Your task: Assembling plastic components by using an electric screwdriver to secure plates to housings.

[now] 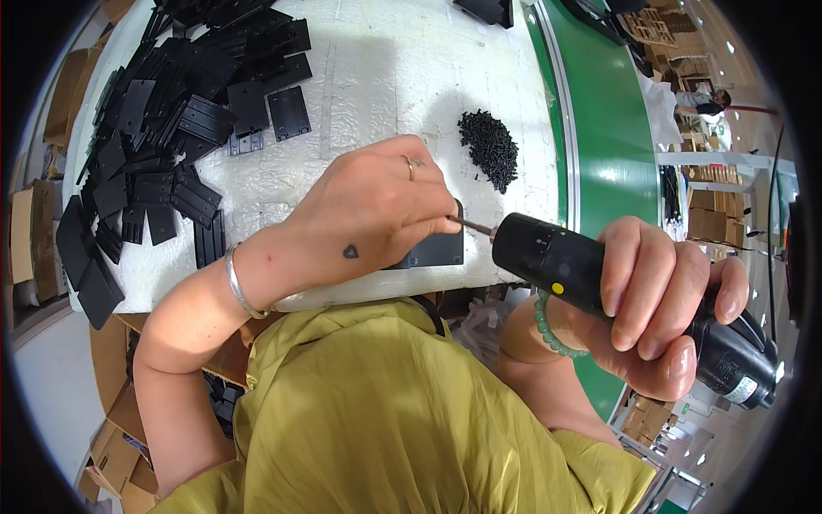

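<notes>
My right hand [655, 295] is wrapped around a black electric screwdriver [538, 253], held tilted with its thin bit pointing left. The tip of the bit reaches the pinched fingertips of my left hand [377, 201]. Whatever those fingers hold is too small or hidden to name. Beneath the left hand, at the table's near edge, lies a flat black plate [441, 248], partly covered by the hand. A heap of small black screws [490, 150] sits just beyond the bit, to the right.
A large pile of black plastic plates [184, 120] spreads over the left of the white padded tabletop [368, 86]. Another black part [486, 10] lies at the far edge. A green surface [612, 146] runs along the right side. Cardboard boxes [34, 231] stand at the left.
</notes>
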{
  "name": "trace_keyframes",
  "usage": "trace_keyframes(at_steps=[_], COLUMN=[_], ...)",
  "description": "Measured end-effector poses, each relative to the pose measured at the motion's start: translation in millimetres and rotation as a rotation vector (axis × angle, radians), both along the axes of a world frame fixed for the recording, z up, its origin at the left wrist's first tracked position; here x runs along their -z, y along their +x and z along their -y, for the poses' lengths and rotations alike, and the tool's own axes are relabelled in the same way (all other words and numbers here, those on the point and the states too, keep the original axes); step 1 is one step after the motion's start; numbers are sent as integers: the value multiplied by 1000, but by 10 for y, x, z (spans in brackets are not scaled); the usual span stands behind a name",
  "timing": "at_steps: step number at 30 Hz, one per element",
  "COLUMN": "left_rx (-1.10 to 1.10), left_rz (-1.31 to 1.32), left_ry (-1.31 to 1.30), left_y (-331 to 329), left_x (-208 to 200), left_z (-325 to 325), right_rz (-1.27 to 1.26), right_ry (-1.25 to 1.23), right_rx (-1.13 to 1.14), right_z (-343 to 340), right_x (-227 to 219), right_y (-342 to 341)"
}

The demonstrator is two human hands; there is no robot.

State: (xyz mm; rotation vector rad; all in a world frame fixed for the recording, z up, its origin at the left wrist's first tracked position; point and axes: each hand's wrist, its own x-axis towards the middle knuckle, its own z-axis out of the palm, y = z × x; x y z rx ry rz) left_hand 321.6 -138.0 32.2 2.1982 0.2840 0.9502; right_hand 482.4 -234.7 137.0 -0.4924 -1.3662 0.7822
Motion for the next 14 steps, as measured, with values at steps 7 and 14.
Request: trace_keyframes(at_steps=[7,14], left_rx=[-24,-134], left_rz=[66,128], left_ry=[-11,-44], left_y=[-67,-141], left_x=[40,52], left_z=[61,196], right_rz=[33,36], right_ry=[32,117], right_rx=[46,-38], right_z=[32,33], right_x=[103,86], right_y=[-108,-152])
